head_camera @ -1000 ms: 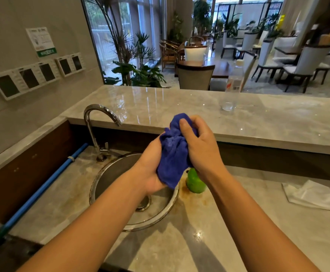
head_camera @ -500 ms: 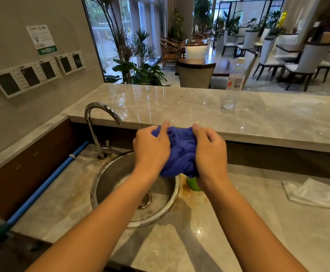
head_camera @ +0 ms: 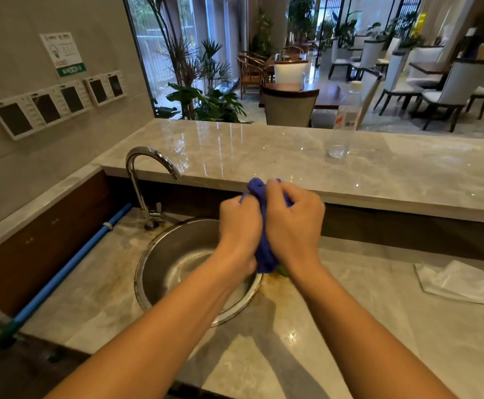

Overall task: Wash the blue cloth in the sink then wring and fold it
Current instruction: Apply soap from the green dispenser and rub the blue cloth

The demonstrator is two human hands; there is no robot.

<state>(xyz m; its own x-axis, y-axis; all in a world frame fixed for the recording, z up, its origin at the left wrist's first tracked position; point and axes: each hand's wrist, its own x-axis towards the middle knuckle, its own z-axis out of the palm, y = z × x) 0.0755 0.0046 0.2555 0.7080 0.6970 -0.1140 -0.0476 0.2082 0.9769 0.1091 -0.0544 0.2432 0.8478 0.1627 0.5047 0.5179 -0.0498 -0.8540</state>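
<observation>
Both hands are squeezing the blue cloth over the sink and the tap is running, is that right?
Not quite. The head view shows no water coming from the tap. The rest holds: left hand and right hand squeeze the blue cloth over the sink.

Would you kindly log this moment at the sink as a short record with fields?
setting: marble counter with round steel sink
cloth: blue cloth, bunched, held above the sink's right rim
left hand: left hand shut on the cloth
right hand: right hand shut on the cloth
faucet: faucet, no water visible
nearby: clear bottle on the upper ledge; white cloth on the counter at right
</observation>
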